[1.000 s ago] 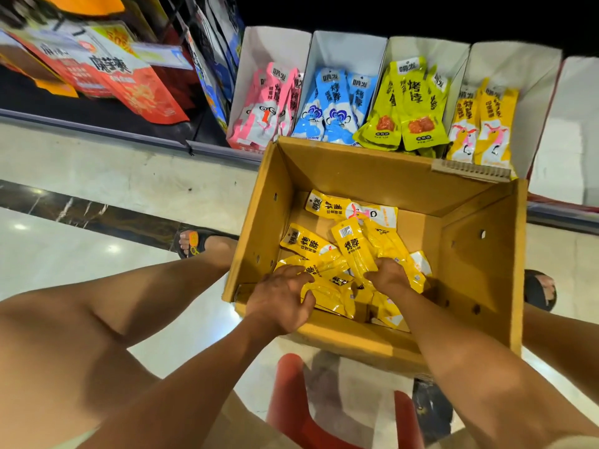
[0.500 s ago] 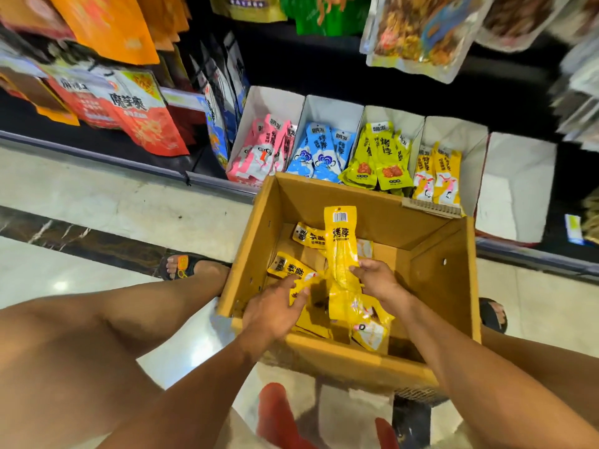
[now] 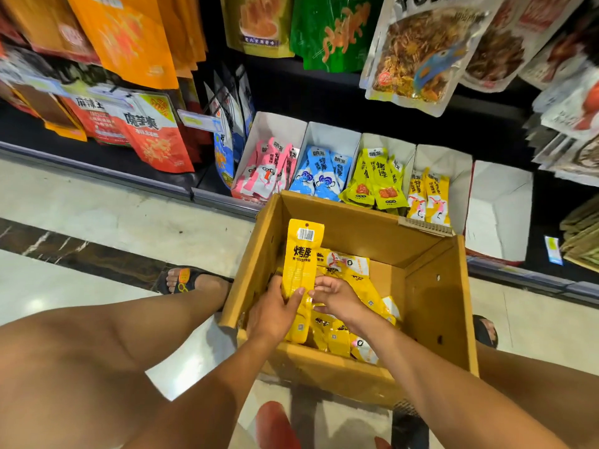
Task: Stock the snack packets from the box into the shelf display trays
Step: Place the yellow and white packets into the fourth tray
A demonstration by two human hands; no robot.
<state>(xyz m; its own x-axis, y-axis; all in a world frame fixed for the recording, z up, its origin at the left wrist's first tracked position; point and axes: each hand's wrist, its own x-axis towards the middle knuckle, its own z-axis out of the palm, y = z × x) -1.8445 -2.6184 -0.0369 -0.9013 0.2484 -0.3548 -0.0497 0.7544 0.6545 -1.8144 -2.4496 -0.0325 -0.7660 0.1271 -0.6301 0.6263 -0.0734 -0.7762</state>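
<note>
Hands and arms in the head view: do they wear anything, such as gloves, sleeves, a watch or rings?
No. The left hand and the right hand are gloveless, and no ring, watch or bracelet shows. The left forearm and the right forearm are uncovered; no sleeve is in view.

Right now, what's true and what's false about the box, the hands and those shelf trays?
1. The left hand grips a yellow packet upright over the cardboard box. True.
2. The cardboard box holds nothing else. False: more yellow packets lie inside.
3. The pink packets sit left of the blue packets. True.
4. The rightmost white tray is packed full. False: no packets show in it.
5. The right hand is gloved. False: it is bare, beside the upright packet.
</note>
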